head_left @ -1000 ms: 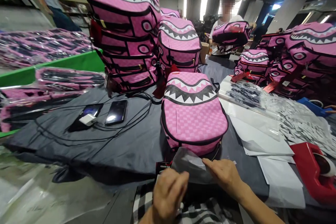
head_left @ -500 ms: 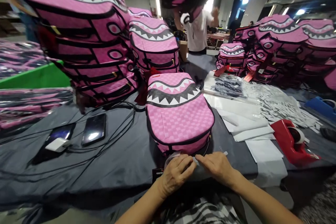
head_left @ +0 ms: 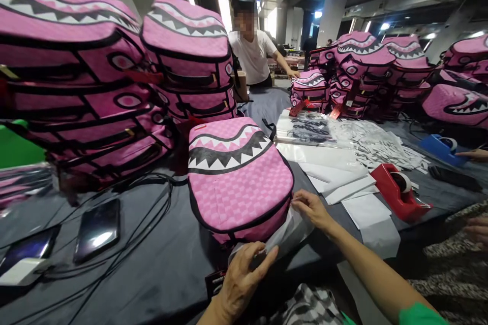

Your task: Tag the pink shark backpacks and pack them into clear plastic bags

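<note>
A pink checkered backpack (head_left: 236, 183) with a shark-mouth print lies flat on the grey table cover (head_left: 160, 259) in front of me. A clear plastic bag (head_left: 286, 233) hangs at its near end. My left hand (head_left: 244, 277) pinches the bag's lower edge, fingers closed on the film. My right hand (head_left: 310, 206) grips the bag's upper edge against the backpack's right corner.
Stacks of the same pink backpacks (head_left: 87, 91) rise at left and far right (head_left: 366, 71). Two phones (head_left: 97, 228) with cables lie at left. White sheets (head_left: 343, 183), a red tape dispenser (head_left: 398, 195) and a blue one (head_left: 442, 148) sit right. A person in a white shirt (head_left: 253, 53) works beyond.
My hands have spread apart along the bag's mouth, the right one rising to the backpack's corner. The view swung left. The person beyond set down the raised backpack.
</note>
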